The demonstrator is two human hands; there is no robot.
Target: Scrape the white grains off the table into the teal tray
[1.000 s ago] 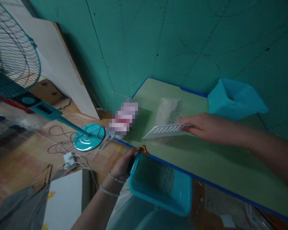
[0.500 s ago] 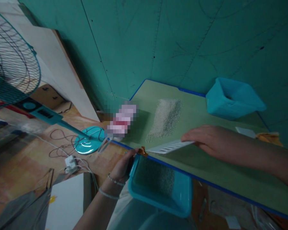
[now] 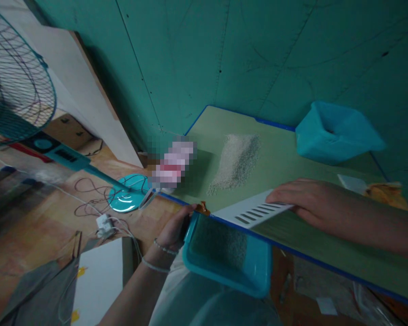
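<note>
My right hand (image 3: 297, 199) is closed on the upper right end of a white slotted plastic plate (image 3: 250, 210), which slants over the table's front edge. Beyond the plate lies a long heap of small whitish grains (image 3: 240, 160); what they are I cannot make out. Below the edge, my left hand (image 3: 177, 226) grips the left rim of a blue plastic bin (image 3: 258, 267), its fingers partly hidden. More grains (image 3: 231, 244) lie inside this bin. A crumpled orange-brown piece (image 3: 203, 208) sits at the table edge by my left fingertips.
On the green table (image 3: 279, 145) a second blue bin (image 3: 336, 136) stands at the back right. A white piece (image 3: 353, 183) and an orange packet (image 3: 387, 194) lie nearby. A blurred pink object (image 3: 177, 165) is at the left corner. A fan (image 3: 57, 151) and cables (image 3: 105, 224) stand left.
The white plate has tilted, showing its slots more, and its right end has shifted a little right with my right hand. My left hand stays at the bin.
</note>
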